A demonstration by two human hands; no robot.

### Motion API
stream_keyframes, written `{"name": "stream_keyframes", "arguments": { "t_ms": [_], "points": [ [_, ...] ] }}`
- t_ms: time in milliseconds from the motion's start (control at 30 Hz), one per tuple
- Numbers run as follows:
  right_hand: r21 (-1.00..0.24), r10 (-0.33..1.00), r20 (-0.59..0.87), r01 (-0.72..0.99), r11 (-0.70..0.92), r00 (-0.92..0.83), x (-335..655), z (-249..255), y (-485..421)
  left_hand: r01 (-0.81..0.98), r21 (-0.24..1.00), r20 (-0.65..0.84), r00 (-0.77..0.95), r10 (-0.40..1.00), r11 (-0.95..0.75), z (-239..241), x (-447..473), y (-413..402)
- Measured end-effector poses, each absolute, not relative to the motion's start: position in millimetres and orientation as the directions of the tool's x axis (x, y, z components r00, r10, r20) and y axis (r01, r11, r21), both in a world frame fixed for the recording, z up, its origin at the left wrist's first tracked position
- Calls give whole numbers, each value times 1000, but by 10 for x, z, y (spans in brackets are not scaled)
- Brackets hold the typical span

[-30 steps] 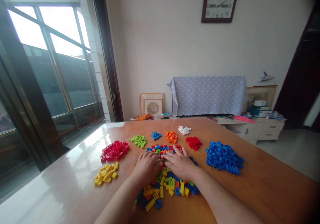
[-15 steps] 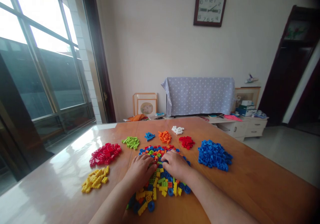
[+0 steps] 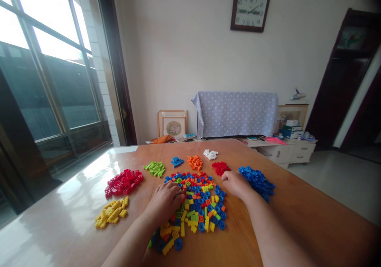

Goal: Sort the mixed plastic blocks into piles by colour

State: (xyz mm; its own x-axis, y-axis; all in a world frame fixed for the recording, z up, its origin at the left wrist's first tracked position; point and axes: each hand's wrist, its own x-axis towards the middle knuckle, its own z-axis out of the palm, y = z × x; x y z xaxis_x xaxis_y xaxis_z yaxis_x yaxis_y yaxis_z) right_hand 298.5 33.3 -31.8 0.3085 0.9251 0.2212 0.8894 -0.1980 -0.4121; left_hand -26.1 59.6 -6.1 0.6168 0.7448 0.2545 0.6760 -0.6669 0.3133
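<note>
the step in hand looks like picking through the mixed bricks [image 3: 199, 207], spread in the middle of the worktop [image 3: 232, 245]; beyond them sit single-colour piles such as the lime heap [image 3: 154, 168] and the orange heap [image 3: 195, 162]. the right hand [image 3: 237, 184] is curled just beside the red heap [image 3: 220, 168], its wrist partly covering the blue heap [image 3: 257, 180]; whether its grip holds a piece, i cannot tell. the left hand [image 3: 166, 198] lies over the left edge of the mixed bricks, bent, its grip likewise hidden. the next move, i judge, calls for fingertip care, the pieces being small and crowded. they look like hard, slightly shiny plastic: studded blocks, yellow bars [image 3: 207, 223] and round blue wheels [image 3: 221, 224]. the worktop is smooth, brown, glossy on the left.
</note>
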Motion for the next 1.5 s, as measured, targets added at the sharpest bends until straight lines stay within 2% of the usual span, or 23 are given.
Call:
{"name": "stream_keyframes", "arguments": {
  "t_ms": [67, 167, 300, 400, 500, 700, 867, 1200, 1500],
  "points": [
    [-471, 916, 211, 856, -211, 342, 3067, -312, 332, 676, 308, 266, 614, 743, -669, -63, -269, 600],
    [-657, 876, 219, 729, -192, 429, 3100, -296, 359, 678, 304, 281, 608, 743, -670, -78, -280, 616],
    [-925, 833, 147, 373, -76, 533, 2990, -299, 428, 677, 306, 279, 608, 743, -669, -94, -285, 630],
    [-995, 821, 46, 98, -13, 569, 2846, -344, 483, 669, 310, 272, 618, 737, -676, -104, -283, 630],
    [-999, 790, -38, -24, -29, 612, 2748, -418, 537, 665, 314, 267, 623, 735, -678, -122, -283, 635],
    [-993, 714, -114, -102, -60, 691, 2836, -516, 585, 669, 313, 259, 623, 738, -674, -135, -288, 654],
    [-991, 694, -121, -130, -39, 710, 2992, -499, 556, 681, 313, 240, 618, 749, -662, -92, -292, 629],
    [-984, 733, -164, -164, -72, 660, 2857, -526, 578, 686, 314, 239, 612, 754, -657, -44, -303, 583],
    [-994, 808, -103, -42, -97, 580, 2775, -443, 482, 677, 329, 227, 620, 751, -658, -78, -310, 617]
  ]
}}
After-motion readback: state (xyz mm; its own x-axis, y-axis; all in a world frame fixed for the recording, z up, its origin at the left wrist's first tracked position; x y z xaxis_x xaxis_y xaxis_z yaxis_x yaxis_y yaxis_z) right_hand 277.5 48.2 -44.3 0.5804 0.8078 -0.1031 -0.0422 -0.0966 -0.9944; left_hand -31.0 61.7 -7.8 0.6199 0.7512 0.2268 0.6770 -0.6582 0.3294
